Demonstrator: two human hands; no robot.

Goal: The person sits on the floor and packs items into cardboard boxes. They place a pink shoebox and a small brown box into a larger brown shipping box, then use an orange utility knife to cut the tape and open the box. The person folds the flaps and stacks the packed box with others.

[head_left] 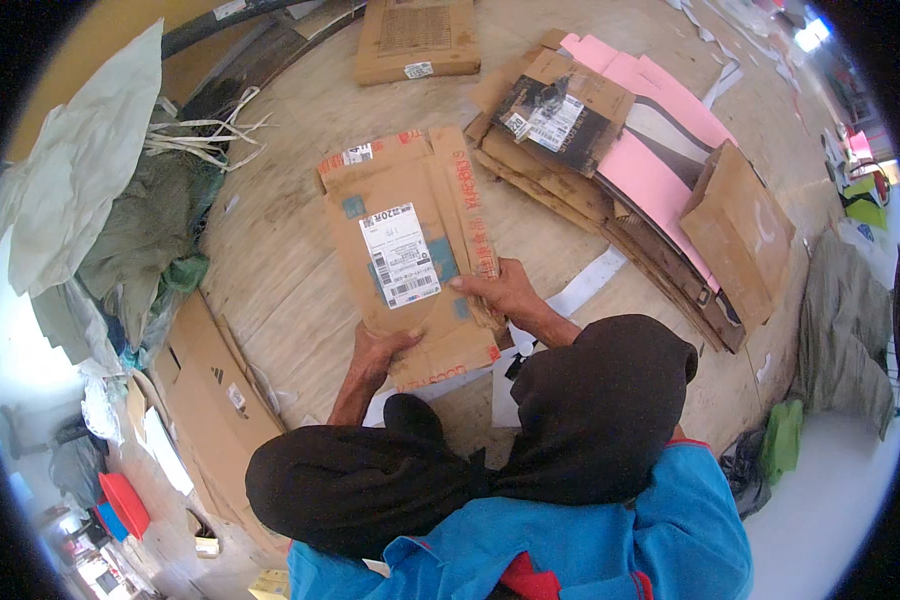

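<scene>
In front of my knees I hold a flattened brown cardboard box with red print along its edges. A white shipping label and patches of teal tape mark its upper face. My left hand grips the near left edge, thumb on top and fingers hidden beneath. My right hand holds the right edge, its thumb over the face near the label. Right of the box lies a stack of flattened cardboard, topped by pink sheets and a brown-and-black carton piece.
Another flat carton lies at the far side. Grey-green sacks with white straps crowd the left. A large cardboard sheet lies by my left knee. White paper strips lie on the floor. A red basin stands lower left.
</scene>
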